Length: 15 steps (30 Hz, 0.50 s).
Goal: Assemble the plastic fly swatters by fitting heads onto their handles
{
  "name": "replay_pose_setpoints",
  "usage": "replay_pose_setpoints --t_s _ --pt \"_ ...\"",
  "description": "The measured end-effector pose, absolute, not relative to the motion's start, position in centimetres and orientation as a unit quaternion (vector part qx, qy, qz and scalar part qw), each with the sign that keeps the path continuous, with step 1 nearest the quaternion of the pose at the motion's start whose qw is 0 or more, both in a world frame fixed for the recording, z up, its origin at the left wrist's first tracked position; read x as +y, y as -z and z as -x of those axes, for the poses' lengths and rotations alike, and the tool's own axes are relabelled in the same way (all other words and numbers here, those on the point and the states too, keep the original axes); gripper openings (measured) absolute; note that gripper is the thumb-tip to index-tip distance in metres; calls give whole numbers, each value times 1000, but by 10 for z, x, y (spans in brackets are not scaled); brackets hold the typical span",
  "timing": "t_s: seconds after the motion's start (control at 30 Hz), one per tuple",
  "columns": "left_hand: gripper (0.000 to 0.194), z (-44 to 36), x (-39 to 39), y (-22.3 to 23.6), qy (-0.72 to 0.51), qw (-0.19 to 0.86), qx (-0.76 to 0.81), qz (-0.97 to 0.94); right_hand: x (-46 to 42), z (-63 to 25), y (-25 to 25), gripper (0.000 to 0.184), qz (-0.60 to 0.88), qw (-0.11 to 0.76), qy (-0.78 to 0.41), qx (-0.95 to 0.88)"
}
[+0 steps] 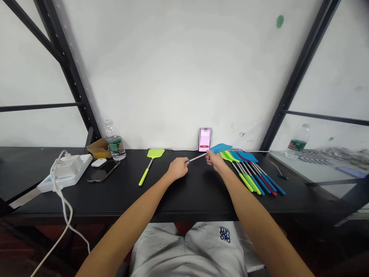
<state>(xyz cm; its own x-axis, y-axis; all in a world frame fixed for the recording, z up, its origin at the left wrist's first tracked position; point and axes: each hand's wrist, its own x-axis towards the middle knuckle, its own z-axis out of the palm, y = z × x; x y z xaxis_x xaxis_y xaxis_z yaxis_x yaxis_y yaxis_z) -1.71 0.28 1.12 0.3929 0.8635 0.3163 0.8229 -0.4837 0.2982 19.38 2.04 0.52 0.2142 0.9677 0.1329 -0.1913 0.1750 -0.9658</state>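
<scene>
A blue fly swatter (221,147) is held above the black table, slanting up to the right. My left hand (178,167) is closed around its blue handle, most of which the fingers hide. My right hand (215,159) grips the thin metal shaft close to the blue head. Just right of that hand lies a fanned row of several fly swatters (253,175) with yellow-green, blue and red handles, their heads overlapping toward the wall. Farther left, a single yellow-green fly swatter (148,171) rests apart on the table, its head toward the wall.
A lit phone (204,139) stands against the wall. Leftward are a water bottle (115,141), a cardboard box (98,148), a white case (98,162), a dark phone (104,171) and a power strip (67,172) with hanging cables. A black cable end (283,176) lies at right.
</scene>
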Motion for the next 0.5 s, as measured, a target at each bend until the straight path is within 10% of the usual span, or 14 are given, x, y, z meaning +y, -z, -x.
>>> replay_pose_setpoints --t_s 0.5 --pt "26 22 14 -11 -191 -57 514 -835 23 -197 -11 30 498 660 -443 -348"
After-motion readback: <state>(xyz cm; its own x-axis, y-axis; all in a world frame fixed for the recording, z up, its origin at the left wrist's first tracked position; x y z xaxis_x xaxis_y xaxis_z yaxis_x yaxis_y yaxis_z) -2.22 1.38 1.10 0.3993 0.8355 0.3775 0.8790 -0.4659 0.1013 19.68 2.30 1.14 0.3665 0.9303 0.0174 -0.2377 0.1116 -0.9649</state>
